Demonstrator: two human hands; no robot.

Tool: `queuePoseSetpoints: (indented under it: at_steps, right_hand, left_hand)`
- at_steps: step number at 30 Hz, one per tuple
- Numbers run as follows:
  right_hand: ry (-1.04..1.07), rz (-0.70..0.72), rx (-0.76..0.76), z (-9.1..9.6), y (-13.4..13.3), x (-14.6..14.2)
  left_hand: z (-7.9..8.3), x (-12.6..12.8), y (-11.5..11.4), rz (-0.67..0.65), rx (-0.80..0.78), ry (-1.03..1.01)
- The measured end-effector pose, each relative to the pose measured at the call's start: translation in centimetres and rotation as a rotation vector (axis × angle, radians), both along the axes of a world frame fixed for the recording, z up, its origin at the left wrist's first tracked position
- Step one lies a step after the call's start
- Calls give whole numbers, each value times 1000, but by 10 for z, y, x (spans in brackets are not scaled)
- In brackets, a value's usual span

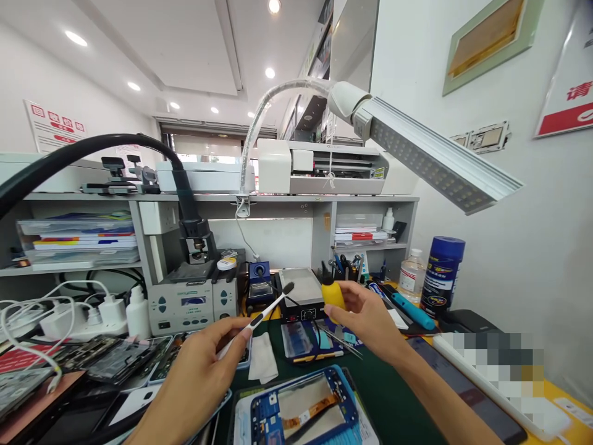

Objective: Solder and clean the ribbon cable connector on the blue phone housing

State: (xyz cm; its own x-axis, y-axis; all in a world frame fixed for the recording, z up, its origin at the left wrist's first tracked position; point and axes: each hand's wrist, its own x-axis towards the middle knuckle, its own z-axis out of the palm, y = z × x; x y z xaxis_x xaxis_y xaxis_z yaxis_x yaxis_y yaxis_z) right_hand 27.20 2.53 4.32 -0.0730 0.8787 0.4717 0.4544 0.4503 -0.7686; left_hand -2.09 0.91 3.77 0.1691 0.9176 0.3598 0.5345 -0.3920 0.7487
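My left hand (pixel 204 364) is closed on a white-handled brush (pixel 266 310) with dark bristles that point up and to the right. My right hand (pixel 365 315) is wrapped round a small yellow squeeze bottle (pixel 332 293) with a black tip, held above the green mat (pixel 393 402). Below both hands lies an opened phone frame (pixel 301 408) with blue inner parts and an orange flex cable. A folded white cloth (pixel 262 357) lies on the mat between the hands.
A soldering station (pixel 192 303), a heating plate (pixel 299 290) and a power strip with chargers (pixel 83 315) stand along the back. Phone parts (pixel 111 361) are piled at left. A blue can (pixel 442 275), a clear bottle (pixel 410 271) and an LED lamp (pixel 435 157) are at right.
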Motion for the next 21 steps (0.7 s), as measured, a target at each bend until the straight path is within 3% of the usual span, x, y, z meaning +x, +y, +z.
queuePoseSetpoints:
  at_steps: [5,10,21]
  right_hand:
    - [-294,-93,133,-5,2,7]
    - [-494,-139,216,-12,8,8]
    - [-686,-180,274,-18,12,13]
  left_hand:
    - [7,-2,-4,40,-68,98]
    - [9,-5,-5,24,-5,230]
    - [7,-7,-5,-6,1,326]
